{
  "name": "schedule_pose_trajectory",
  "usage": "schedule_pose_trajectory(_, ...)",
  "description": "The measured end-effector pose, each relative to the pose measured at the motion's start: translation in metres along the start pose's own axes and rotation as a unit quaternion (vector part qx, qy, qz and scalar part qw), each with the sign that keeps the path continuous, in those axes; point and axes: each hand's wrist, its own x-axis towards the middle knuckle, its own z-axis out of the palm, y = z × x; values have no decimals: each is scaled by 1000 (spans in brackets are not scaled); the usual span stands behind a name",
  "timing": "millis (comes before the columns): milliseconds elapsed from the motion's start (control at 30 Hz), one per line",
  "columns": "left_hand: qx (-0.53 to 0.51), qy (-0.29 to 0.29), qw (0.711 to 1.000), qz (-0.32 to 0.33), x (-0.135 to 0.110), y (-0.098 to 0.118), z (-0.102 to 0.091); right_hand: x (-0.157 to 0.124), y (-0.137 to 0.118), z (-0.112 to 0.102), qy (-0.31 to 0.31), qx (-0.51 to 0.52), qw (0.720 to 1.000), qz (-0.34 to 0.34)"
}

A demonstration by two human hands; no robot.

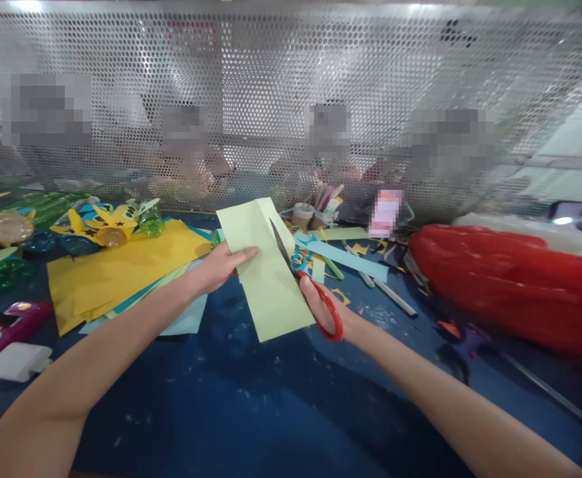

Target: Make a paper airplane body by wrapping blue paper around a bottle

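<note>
A sheet of pale green paper is held up above the blue table, its surface facing me. My left hand grips its left edge, thumb on the front and the other fingers behind. In my right hand are scissors with red handles, the fingers through the loops. One dark blade lies across the front of the paper, pointing up and to the left. The other blade is hidden, apparently behind the sheet. On the right side, a strip of the paper bends away along the blade.
Yellow sheets and blue paper lie at left, beside plastic-bottle crafts and a purple glue gun. Paper strips, scraps and markers lie right of centre. A red plastic bag is at right. A perforated metal panel stands behind.
</note>
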Motion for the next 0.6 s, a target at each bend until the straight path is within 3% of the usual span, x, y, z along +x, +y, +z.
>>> schedule_pose_trajectory(133, -2, -1, 1000, 0, 0, 0, 1, 0, -1, 2, 19, 8, 999, 27)
schedule_pose_trajectory(600, -13, 15, 1000, -11, 1, 0, 1, 0, -10, 2, 47, -32, 998, 25)
